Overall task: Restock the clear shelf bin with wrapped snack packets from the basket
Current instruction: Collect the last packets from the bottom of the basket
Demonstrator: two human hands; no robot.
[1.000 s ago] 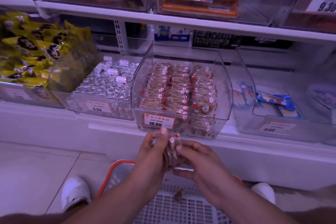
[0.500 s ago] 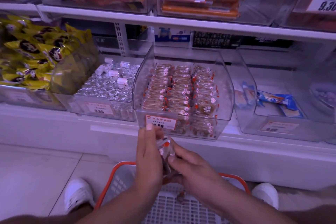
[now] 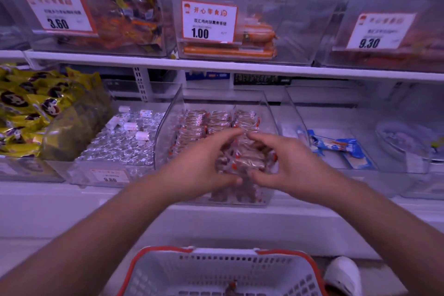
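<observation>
Clear plastic is my landmark: the shelf bin (image 3: pixel 168 142) sits dead ahead, and both hands have come up from over the basket and now reach into its front. A second ago they were down by the price label squeezing a few packets together; now that bundle of packets (image 3: pixel 245 158) is inside the bin's mouth, over the rows already there. I judge this the drop-in step, with release still to come.

My left hand (image 3: pixel 204 163) curls around the bundle's left side, thumb below and fingers above. My right hand (image 3: pixel 290 166) mirrors it on the right side, fingers bent over the packets. Both are gripping, not letting go.

Behind the bundle, the bin holds three neat rows of the same brown packets with red tags, fairly full toward the back.

Below the bin, the red-rimmed white basket (image 3: pixel 156 264) looks almost spent: I see one small packet (image 3: pixel 232 286) on its floor, though part of the floor is out of frame.

Left of the bin is a tub of silvery wrapped sweets (image 3: pixel 115 146); right of it, a bin with a few blue packets (image 3: pixel 336 146).
</observation>
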